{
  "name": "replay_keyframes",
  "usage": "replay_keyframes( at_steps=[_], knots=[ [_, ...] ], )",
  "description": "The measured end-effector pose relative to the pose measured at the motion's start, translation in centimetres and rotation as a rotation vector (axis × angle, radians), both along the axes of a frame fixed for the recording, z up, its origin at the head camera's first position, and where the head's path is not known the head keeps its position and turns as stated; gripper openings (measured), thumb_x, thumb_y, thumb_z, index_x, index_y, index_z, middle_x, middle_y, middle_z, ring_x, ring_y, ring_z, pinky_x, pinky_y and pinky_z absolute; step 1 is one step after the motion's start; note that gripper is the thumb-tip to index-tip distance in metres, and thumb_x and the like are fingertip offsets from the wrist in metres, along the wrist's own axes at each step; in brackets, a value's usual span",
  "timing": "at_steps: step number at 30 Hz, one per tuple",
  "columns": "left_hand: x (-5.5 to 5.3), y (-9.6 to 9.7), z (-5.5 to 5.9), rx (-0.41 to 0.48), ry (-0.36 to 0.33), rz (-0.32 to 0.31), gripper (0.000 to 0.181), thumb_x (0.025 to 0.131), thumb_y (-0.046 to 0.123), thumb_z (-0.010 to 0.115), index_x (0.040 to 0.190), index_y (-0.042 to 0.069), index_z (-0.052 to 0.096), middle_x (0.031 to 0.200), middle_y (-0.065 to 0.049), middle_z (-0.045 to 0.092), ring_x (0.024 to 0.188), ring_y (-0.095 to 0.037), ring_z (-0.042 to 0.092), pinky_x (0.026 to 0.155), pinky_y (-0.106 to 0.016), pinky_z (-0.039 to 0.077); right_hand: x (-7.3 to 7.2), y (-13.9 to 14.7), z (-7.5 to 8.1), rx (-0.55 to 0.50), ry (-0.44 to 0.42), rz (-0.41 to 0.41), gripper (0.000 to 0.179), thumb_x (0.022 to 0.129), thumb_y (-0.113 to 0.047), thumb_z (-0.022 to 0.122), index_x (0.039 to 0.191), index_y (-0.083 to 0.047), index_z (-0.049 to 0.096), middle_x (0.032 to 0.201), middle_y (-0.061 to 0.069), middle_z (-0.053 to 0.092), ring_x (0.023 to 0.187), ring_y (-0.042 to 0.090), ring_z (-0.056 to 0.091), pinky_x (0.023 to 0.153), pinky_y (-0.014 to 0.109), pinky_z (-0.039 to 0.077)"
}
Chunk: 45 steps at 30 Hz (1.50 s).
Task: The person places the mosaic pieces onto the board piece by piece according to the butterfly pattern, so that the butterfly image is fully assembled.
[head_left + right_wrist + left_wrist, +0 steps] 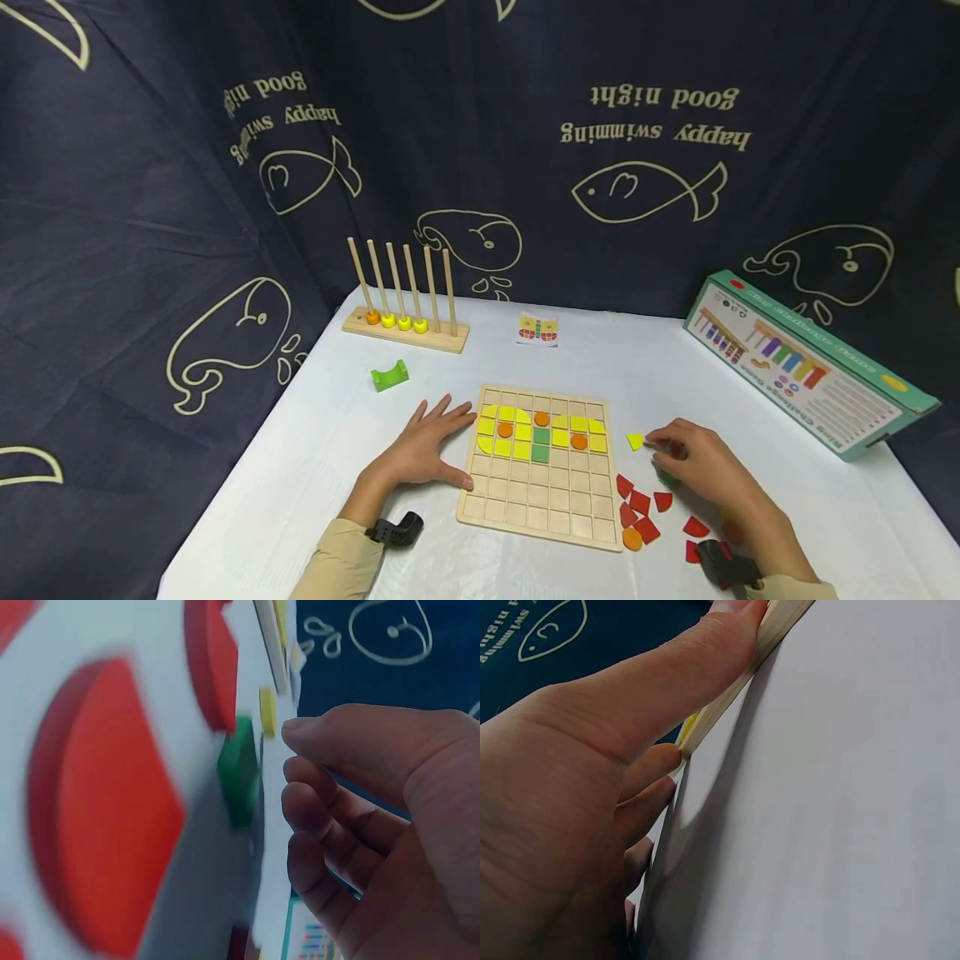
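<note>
A wooden grid board [538, 496] bears yellow tiles [522, 432] in its upper rows, with three orange discs [542, 419] and two green squares [540, 452]. Along the board's left side my left hand [420, 450] is spread; its thumb touches the edge, also seen in the left wrist view on the wooden rim [727, 697]. Right of the board, my right hand [701, 462] hovers with bent fingers beside a loose yellow tile [635, 441]. The right wrist view shows a gap between its fingertips and that yellow tile [268, 712]. A green tile [238, 772] lies below the hand.
Several red tiles [640, 502] and an orange disc [632, 539] lie right of the board. Behind are a pattern card [537, 330], a peg stand [442, 340] with beads and a green curved block [390, 377]. A game box [802, 367] stands at the right.
</note>
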<state>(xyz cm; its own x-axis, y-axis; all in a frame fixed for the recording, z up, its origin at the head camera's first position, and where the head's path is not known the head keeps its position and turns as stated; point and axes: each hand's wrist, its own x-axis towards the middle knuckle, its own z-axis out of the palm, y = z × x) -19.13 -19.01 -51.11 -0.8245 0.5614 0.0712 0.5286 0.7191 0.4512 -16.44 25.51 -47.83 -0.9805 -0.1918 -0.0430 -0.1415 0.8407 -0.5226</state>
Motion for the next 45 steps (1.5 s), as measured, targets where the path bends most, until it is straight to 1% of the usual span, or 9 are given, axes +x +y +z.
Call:
replay_keyframes(
  at_steps=[4,12,16,22,28,31,35,41,45],
  knots=[
    [0.0,0.1,0.1,-0.006,-0.010,0.006,0.110,0.057,0.077,0.071,0.147,0.020,0.042,0.154,0.003,0.030,0.145,-0.029,0.010,0.114,-0.054,0.000,0.8,2.1,-0.1,0.006,-0.003,-0.035,0.028,0.082,-0.019,0.077,0.108,-0.012,0.072,0.091,-0.003,0.062,0.078,0.017,0.052,0.070,0.030,0.052],
    [0.3,0.1,0.4,-0.004,-0.021,0.008,0.109,0.059,0.073,0.075,0.147,0.019,0.042,0.155,0.002,0.030,0.145,-0.029,0.009,0.114,-0.053,-0.001,2.6,6.6,0.0,0.017,-0.027,-0.112,0.033,0.081,-0.018,0.077,0.112,-0.007,0.070,0.096,0.003,0.063,0.078,0.019,0.054,0.063,0.023,0.051],
    [0.3,0.1,0.4,-0.005,-0.017,0.007,0.108,0.059,0.072,0.075,0.147,0.019,0.042,0.155,0.001,0.030,0.145,-0.029,0.010,0.114,-0.053,0.000,3.2,8.2,0.1,0.030,-0.058,-0.164,0.041,0.080,-0.019,0.078,0.116,-0.003,0.067,0.099,0.009,0.062,0.081,0.022,0.053,0.067,0.031,0.052],
    [0.2,0.1,0.4,0.001,-0.014,0.005,0.108,0.059,0.073,0.074,0.147,0.019,0.042,0.154,0.001,0.030,0.145,-0.029,0.009,0.114,-0.054,0.000,3.1,9.1,-0.7,0.052,-0.060,-0.191,0.042,0.079,-0.019,0.078,0.115,0.000,0.067,0.101,0.013,0.061,0.080,0.023,0.052,0.070,0.038,0.053],
    [0.2,0.1,0.4,0.000,-0.015,0.003,0.109,0.059,0.074,0.073,0.147,0.019,0.042,0.155,0.001,0.030,0.145,-0.029,0.009,0.114,-0.054,-0.001,2.3,8.8,-1.0,0.063,-0.053,-0.187,0.049,0.077,-0.028,0.081,0.114,0.002,0.067,0.101,0.014,0.061,0.080,0.023,0.052,0.074,0.044,0.053],
    [0.2,0.1,0.4,-0.001,-0.018,0.005,0.109,0.059,0.074,0.074,0.147,0.020,0.042,0.155,0.002,0.030,0.145,-0.029,0.009,0.114,-0.053,-0.001,1.9,8.2,-0.9,0.070,-0.050,-0.164,0.052,0.076,-0.033,0.081,0.113,0.001,0.068,0.098,0.012,0.061,0.079,0.022,0.051,0.072,0.040,0.052],
    [0.2,0.0,0.4,0.001,-0.018,0.005,0.109,0.058,0.074,0.073,0.147,0.020,0.042,0.154,0.002,0.030,0.145,-0.029,0.009,0.114,-0.053,-0.001,1.4,7.0,-0.7,0.070,-0.037,-0.131,0.045,0.077,-0.027,0.081,0.111,-0.001,0.069,0.095,0.009,0.062,0.078,0.021,0.052,0.070,0.037,0.051],
    [0.2,0.1,0.3,0.000,-0.016,0.009,0.110,0.058,0.076,0.072,0.147,0.019,0.043,0.154,0.002,0.031,0.145,-0.030,0.010,0.114,-0.054,0.000,1.0,4.3,-0.5,0.021,-0.030,-0.100,0.040,0.078,-0.025,0.080,0.111,-0.004,0.070,0.097,0.006,0.062,0.078,0.019,0.052,0.070,0.033,0.052],
    [0.1,0.1,0.3,-0.007,-0.024,0.016,0.110,0.057,0.078,0.071,0.147,0.021,0.042,0.154,0.003,0.030,0.145,-0.028,0.009,0.114,-0.052,-0.001,0.6,2.5,-0.5,-0.035,-0.021,-0.075,0.039,0.080,-0.025,0.079,0.113,-0.006,0.070,0.095,0.004,0.060,0.075,0.019,0.051,0.061,0.025,0.052]
  ],
)
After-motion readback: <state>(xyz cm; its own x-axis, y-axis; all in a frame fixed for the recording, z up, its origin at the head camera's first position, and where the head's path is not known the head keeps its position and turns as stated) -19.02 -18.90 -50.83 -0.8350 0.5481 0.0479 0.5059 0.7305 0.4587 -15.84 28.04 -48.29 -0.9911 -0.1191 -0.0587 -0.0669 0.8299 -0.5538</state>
